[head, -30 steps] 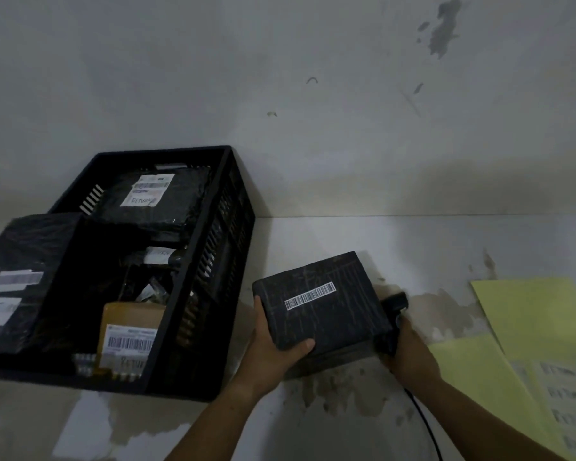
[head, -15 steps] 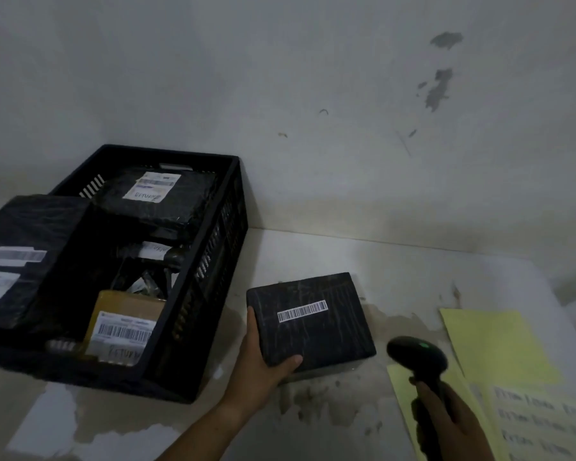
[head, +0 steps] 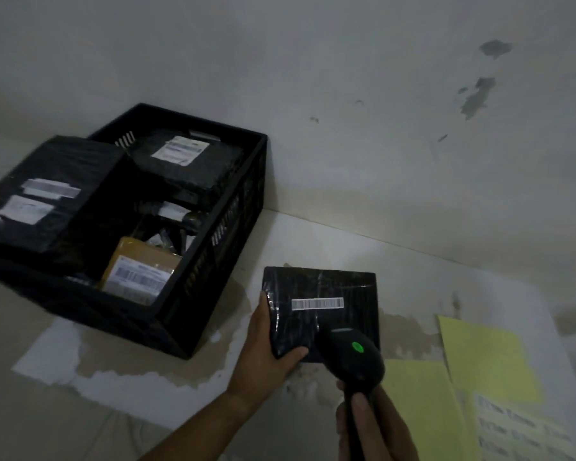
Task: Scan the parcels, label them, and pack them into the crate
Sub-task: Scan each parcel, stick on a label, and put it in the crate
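Gripping the black parcel (head: 323, 309) by its corner, left hand (head: 268, 354) steadied it; right hand (head: 376, 427) clutched the scanner (head: 353, 356) over it.

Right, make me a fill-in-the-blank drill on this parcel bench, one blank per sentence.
1. The right hand holds a handheld ____.
2. The light on top of that device glows ____.
3. The left hand grips the black-wrapped parcel, whose white ____ label faces up.
4. The tan parcel lies inside the black ____.

Missing words: scanner; green; barcode; crate.
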### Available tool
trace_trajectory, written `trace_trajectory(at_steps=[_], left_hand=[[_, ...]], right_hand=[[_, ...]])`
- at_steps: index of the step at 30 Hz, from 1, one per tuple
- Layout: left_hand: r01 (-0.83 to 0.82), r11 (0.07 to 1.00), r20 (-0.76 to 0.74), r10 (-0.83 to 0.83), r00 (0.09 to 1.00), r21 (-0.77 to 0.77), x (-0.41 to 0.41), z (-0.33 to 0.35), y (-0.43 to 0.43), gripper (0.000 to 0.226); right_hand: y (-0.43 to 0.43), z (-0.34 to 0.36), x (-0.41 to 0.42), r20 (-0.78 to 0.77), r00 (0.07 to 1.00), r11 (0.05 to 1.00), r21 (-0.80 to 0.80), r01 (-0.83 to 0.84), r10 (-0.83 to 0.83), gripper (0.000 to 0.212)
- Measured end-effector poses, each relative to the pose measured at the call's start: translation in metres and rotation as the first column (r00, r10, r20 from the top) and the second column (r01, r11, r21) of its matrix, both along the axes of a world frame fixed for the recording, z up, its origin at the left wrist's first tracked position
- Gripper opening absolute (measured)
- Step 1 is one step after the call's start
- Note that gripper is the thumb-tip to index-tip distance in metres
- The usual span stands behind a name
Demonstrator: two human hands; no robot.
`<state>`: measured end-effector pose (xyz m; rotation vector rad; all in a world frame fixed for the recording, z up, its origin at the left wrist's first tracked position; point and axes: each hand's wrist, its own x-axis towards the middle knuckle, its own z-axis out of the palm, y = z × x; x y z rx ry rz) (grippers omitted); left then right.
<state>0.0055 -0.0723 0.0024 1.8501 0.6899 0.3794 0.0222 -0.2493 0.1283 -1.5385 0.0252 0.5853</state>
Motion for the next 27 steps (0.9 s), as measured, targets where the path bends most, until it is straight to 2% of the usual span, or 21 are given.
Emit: trace_trajectory(at_steps=[5,10,14,19,23,25,27], left_hand=[[-0.018,1.0,-0.035,0.017,0.999,-0.015,-0.013,-0.004,0.002,0.118],[-0.029,0.997,-0.039,0.026,0.999,-0.072,-0.012,-0.006,0.006,0.12],[-0.01,0.998,-0.015,0.009,1.0,-0.061,-0.012,-0.003,0.006,0.118],[0.005,0.999,-0.004,-0.005,1.0,-0.034,-0.012,0.0,0.007,0.115],[0.012,0.999,-0.003,-0.012,1.0,-0.035,-0.01,-0.001,0.008,0.116],[0.014,0.999,-0.004,-0.014,1.0,-0.052,-0.01,-0.003,0.009,0.117],[0.014,0.998,-0.014,-0.014,1.0,-0.059,-0.01,-0.004,0.009,0.117]], right_hand=[[0.005,-0.001,-0.012,0.082,0.995,0.998,-0.036,-0.048,0.051,0.088],[-0.001,0.0,-0.01,0.04,0.991,0.991,-0.057,-0.123,0.126,0.064],[0.0,0.0,-0.01,0.09,0.986,0.988,-0.07,-0.136,0.142,0.077],[0.0,0.0,-0.009,0.03,0.992,0.991,-0.056,-0.12,0.121,0.052],[0.002,-0.001,-0.012,0.068,0.99,0.99,-0.066,-0.123,0.127,0.073],[0.003,-0.003,-0.012,0.071,0.988,0.989,-0.068,-0.132,0.137,0.071],[0.005,-0.005,-0.012,0.107,0.983,0.988,-0.064,-0.14,0.146,0.079]])
